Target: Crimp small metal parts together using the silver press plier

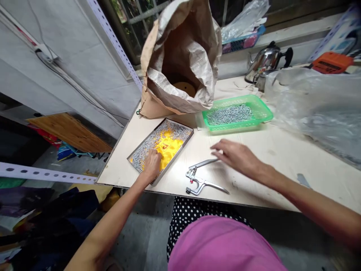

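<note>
A shallow metal tray [188,130] with a yellow bottom lies on the pale table, strewn with several small silver metal parts [146,145]. My left hand [151,165] rests in the tray's near corner, its fingers curled down onto the parts; what they hold, if anything, is hidden. My right hand [236,156] hovers flat over the table with its fingers stretched out, just above the upper handle of silver hand pliers [199,180] that lie on the table. A green plastic basket [265,111] further back holds many more silver parts.
A large crumpled brown paper sack [180,56] stands open behind the tray. A steel kettle [265,60] and an orange device [332,62] sit at the back right. Clear plastic sheeting [318,109] covers the table's right side. The table's front edge [254,205] runs close to my lap.
</note>
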Available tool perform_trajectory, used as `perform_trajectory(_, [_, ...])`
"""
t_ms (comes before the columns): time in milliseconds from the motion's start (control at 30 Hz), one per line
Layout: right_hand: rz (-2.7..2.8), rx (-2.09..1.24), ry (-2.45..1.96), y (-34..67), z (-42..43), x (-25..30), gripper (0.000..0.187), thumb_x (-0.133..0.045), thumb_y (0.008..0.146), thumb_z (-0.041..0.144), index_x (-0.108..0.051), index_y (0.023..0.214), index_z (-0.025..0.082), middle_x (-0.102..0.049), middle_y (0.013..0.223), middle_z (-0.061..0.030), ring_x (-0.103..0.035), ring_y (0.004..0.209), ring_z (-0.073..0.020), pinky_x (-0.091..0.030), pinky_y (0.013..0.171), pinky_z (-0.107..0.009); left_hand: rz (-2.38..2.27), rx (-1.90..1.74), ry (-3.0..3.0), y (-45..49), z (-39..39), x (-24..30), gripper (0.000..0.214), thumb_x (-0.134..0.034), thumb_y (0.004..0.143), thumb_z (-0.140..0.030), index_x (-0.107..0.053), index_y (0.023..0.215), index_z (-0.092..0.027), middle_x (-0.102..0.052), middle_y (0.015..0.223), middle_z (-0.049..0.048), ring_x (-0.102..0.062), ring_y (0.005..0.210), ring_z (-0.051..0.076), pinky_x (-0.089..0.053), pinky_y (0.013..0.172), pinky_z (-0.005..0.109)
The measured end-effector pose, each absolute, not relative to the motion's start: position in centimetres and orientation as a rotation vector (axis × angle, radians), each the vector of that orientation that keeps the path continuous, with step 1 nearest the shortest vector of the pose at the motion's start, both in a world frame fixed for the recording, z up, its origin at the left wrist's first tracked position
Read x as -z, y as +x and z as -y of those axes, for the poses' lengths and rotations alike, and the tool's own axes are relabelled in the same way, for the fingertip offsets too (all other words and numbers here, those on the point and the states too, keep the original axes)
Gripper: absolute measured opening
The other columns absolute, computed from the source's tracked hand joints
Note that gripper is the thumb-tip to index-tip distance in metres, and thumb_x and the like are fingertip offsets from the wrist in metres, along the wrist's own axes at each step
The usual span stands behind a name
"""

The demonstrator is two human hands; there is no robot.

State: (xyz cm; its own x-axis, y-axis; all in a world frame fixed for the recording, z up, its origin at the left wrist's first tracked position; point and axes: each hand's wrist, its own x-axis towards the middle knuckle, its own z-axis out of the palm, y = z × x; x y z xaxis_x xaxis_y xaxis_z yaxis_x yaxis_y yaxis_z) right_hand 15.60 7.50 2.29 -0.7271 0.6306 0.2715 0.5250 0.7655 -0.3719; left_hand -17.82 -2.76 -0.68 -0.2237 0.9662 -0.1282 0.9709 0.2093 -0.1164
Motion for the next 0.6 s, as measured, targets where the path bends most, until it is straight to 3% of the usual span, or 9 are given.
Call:
perform_trajectory(167, [2.636, -0.754, -0.876, 17.5, 0.1, 2.0, 0.020, -0.048, 0.097, 0.026, -0.063, 0.109, 0.019, -0.062, 0.098, -0.0073, -0.063, 0.083, -0.0183, -0.050, 0.072, -0.030, -2.318, -0.139, 1.900, -15.2, 4.1, -1.1, 0.026, -0.048, 0.088, -0.023, -0.073, 0.086, -0.014, -0.069, 0.094, 0.0124, -0.058, 0.097, 0.026, -0.044, 0.082, 0.034])
perform_trajectory(267, [2.602, -0.840, -0.944, 18.1, 1.8, 3.1, 0.017, -0.047, 0.097, 0.021, -0.062, 0.103, 0.018, -0.059, 0.094, -0.0066, -0.061, 0.079, -0.0173, -0.050, 0.070, -0.030, -2.036, -0.400, 1.548, -11.5, 5.6, -1.5, 0.027, -0.057, 0.083, -0.036, -0.074, 0.089, -0.016, -0.072, 0.086, 0.0064, -0.060, 0.072, 0.018, -0.045, 0.066, 0.028])
perform_trajectory(400, [2.605, -0.786, -1.030, 17.9, 2.4, 3.6, 0.016, -0.044, 0.097, 0.016, -0.061, 0.095, 0.017, -0.058, 0.091, -0.0063, -0.059, 0.079, -0.0172, -0.049, 0.070, -0.029, -1.832, -0.440, 1.189, -7.8, 6.9, -0.4, 0.039, -0.062, 0.074, -0.048, -0.074, 0.087, -0.014, -0.064, 0.062, 0.0003, -0.045, 0.049, 0.010, -0.032, 0.048, 0.022])
perform_trajectory(600, [2.674, -0.609, -1.049, 17.6, 2.8, 4.0, 0.012, -0.047, 0.095, 0.013, -0.058, 0.091, 0.017, -0.059, 0.092, -0.0063, -0.057, 0.077, -0.0170, -0.046, 0.066, -0.029, -1.848, -0.343, 1.174, -7.1, 6.5, 0.4, 0.042, -0.063, 0.069, -0.051, -0.074, 0.079, -0.012, -0.054, 0.052, -0.0027, -0.039, 0.048, 0.009, -0.026, 0.048, 0.022])
